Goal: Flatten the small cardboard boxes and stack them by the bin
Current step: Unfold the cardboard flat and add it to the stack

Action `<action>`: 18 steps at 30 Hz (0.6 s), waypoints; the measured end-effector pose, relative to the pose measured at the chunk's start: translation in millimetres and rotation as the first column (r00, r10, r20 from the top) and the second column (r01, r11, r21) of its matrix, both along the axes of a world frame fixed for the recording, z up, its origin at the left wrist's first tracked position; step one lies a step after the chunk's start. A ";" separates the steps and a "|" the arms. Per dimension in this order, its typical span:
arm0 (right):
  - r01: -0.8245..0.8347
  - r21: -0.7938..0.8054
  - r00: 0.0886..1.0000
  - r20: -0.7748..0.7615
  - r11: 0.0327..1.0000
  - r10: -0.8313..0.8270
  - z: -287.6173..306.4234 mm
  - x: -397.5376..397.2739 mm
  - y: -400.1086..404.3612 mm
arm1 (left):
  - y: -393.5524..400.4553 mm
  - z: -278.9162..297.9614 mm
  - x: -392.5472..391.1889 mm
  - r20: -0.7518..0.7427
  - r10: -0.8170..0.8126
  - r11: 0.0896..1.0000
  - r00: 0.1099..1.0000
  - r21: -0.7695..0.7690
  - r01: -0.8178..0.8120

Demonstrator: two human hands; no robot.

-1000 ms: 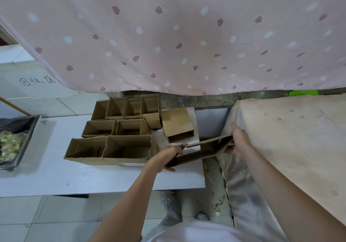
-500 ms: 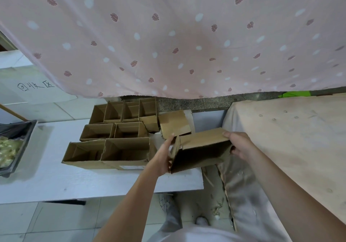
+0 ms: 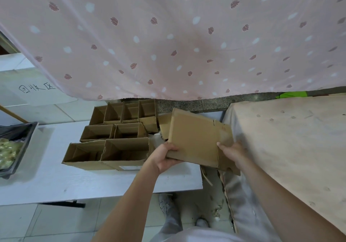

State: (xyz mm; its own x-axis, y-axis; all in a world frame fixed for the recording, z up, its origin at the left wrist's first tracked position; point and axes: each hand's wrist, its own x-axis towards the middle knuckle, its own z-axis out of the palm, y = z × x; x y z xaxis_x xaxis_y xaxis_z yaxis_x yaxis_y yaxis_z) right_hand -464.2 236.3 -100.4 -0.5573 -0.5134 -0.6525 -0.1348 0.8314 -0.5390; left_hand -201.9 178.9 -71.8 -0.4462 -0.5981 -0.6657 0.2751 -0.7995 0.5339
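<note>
Hands (image 3: pixel 164 157) (image 3: pixel 232 153) gripping flattened box (image 3: pixel 194 138) (sign (image 3: pixel 36 89) handwritten)

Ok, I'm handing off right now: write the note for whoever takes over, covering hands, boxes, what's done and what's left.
Left hand grips the near left edge of the flattened cardboard box; right hand grips its right side by the flaps. The box is held tilted above the white table's right end.
Done: this one box is flat.
Left: stack it by the bin; no stack of flat boxes is visible. The open cardboard boxes, clustered in rows on the table, need flattening, as does another box partly hidden behind the held one.
</note>
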 end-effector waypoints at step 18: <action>-0.244 -0.314 0.958 0.069 0.918 0.278 25.1 -44.6 -27.8 | -0.7 -25.5 -2.4 0.906 -0.006 0.761 0.424 -0.271 0.590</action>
State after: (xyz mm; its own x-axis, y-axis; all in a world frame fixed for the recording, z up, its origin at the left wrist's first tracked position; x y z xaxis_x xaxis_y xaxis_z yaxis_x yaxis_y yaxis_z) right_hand -508.9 208.6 -75.3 -0.3103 -0.8114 -0.4953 -0.2508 0.5725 -0.7806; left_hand -204.3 178.2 -97.4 -0.0847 -0.8842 -0.4593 -0.7221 -0.2632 0.6398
